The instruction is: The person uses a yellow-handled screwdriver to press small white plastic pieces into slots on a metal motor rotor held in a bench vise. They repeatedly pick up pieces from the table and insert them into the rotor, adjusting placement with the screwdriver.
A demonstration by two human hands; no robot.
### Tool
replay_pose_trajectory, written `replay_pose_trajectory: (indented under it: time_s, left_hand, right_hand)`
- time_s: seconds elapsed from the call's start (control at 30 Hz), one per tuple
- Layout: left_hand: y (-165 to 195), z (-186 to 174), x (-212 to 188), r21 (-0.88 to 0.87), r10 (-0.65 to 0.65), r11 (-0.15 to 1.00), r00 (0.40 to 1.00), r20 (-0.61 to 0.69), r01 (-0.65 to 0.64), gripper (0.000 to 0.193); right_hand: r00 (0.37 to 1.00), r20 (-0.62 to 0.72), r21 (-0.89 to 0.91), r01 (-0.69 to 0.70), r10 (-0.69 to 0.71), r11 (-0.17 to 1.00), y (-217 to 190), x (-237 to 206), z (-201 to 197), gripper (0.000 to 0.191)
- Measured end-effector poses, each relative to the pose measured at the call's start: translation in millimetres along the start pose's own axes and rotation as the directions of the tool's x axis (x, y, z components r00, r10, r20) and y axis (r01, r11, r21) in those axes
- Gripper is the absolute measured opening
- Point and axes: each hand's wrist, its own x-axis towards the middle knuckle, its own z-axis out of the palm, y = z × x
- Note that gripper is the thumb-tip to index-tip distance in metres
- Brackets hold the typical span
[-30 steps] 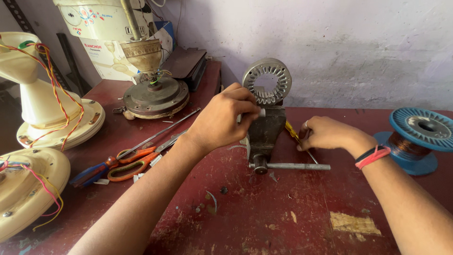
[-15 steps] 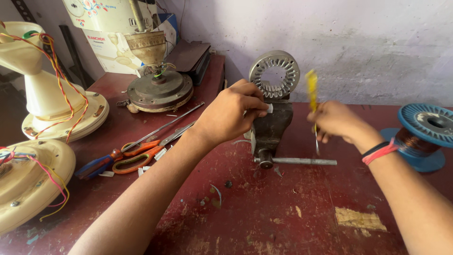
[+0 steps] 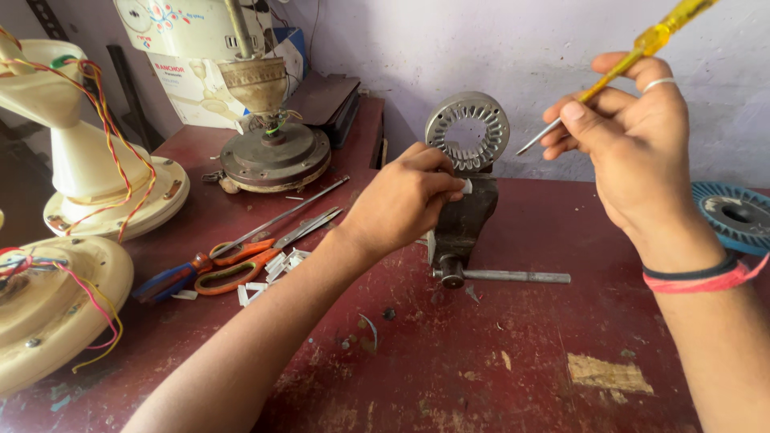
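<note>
- The round grey metal stator ring with slotted inner teeth [image 3: 468, 130] stands upright, clamped in the top of a small dark iron bench vise [image 3: 464, 220] on the worn red-painted table [image 3: 481, 361].
- The left hand [image 3: 401, 200] rests against the vise just below the ring, its fingers curled together and pinching a small white strip [image 3: 466, 186] at the ring's lower edge.
- The right hand [image 3: 634, 136] is raised well clear of the ring, fingers closed around a yellow-handled screwdriver [image 3: 634, 48] whose thin metal tip points down toward the ring without touching it.
- As far as can be seen, the slots hold no wire; whether any white strips sit inside them is too small to tell.
- More white strips [image 3: 273, 269] lie loose on the table beside orange-handled scissors [image 3: 241, 265], so lining the slots looks barely begun.
- A blue spool of copper wire [image 3: 734, 212] sits at the right edge, untouched, so winding appears not yet started.
</note>
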Motion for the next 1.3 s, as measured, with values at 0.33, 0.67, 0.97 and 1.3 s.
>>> replay_pose_trajectory:
  time_s: [0.33,0.67,0.97,1.3]
  left_hand:
    - [7.7,0.9,-1.5,0.036,-0.005,0.999,1.000,-0.016,0.005,0.012]
    - [4.5,1.3,-12.4,0.062,0.100,0.994,0.988,-0.116,-0.093,0.015]
    - [-5.3,3.9,-21.8,0.094,0.227,0.972,0.958,-0.174,-0.213,0.022]
    - [-5.8,12.3,-23.7,-0.021,0.111,0.993,0.973,-0.202,-0.118,0.015]
  right_hand:
    - [0.984,0.171,-0.012,0.062,-0.059,0.998,-17.2,17.0,34.8,0.041]
    - [0.968,0.236,-0.195,-0.040,0.086,0.980,13.0,12.3,28.6,0.037]
    - [0.938,0.347,-0.166,0.037,0.023,0.985,19.2,5.8,38.3,0.032]
    - [0.915,0.381,-0.302,0.258,-0.132,0.918,16.5,-2.8,47.7,0.030]
